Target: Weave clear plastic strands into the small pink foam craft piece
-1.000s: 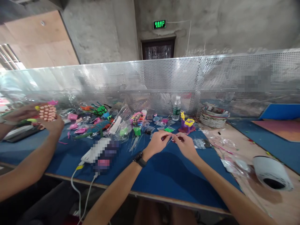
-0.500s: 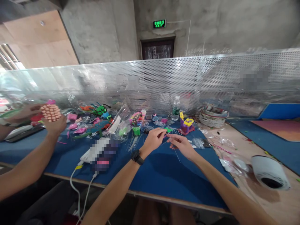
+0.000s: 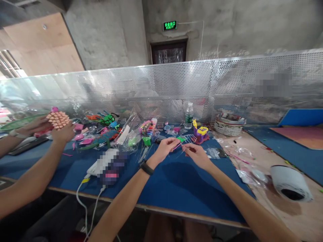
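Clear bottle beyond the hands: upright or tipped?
Upright: the bottle stands with its cap at the top, its label below, in front of the perforated metal panel.

"EXIT" on the wall sign (image 3: 170, 25)

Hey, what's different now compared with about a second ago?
Your left hand and right hand still pinch the thin wirework, but more of it now shows beyond them. The spiky peach model in a co-worker's hand has shifted right. Neither is let go. The bottle and purple-and-yellow model stayed put.
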Available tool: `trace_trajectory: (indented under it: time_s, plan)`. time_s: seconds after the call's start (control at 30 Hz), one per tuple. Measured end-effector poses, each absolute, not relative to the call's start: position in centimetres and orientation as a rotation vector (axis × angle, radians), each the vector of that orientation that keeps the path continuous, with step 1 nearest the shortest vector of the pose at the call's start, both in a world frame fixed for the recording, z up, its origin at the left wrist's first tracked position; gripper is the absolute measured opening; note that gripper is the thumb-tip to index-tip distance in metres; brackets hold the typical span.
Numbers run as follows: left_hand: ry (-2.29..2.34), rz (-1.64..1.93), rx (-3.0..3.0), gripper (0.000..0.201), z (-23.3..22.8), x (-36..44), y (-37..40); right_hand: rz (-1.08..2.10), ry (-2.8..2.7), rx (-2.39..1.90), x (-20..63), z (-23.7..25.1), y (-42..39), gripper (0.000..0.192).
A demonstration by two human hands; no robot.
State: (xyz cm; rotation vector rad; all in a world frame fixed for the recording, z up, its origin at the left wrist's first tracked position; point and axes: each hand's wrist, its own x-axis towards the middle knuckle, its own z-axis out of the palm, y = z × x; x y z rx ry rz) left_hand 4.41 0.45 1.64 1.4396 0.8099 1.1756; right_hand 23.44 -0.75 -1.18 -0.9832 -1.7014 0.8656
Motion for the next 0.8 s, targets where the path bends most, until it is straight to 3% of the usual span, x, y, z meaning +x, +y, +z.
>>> trace_trajectory:
  time_s: [0.13, 0.37, 0.6, 0.8]
  plan:
    - [0.828, 1.176, 1.402, 0.048, 1.8, 4.3, 0.3, 0.617, -1.801, -1.02, 23.8, -1.0, -0.6, 0.027]
    - [0.891, 1.263, 1.451, 0.045, 1.3, 4.6, 0.6, -0.085, -1.687, -1.131, 24.0, -0.6, -1.5, 0.011]
    - [0.972, 1.502, 1.455, 0.042, 0.8, 5.0, 1.0, -0.151, -1.816, -0.948, 22.5, -0.7, -3.8, 0.019]
    - [0.946, 1.6, 1.56, 0.038, 0.6, 5.5, 0.5, -0.099, -1.943, -1.172, 21.9, -1.2, -2.8, 0.039]
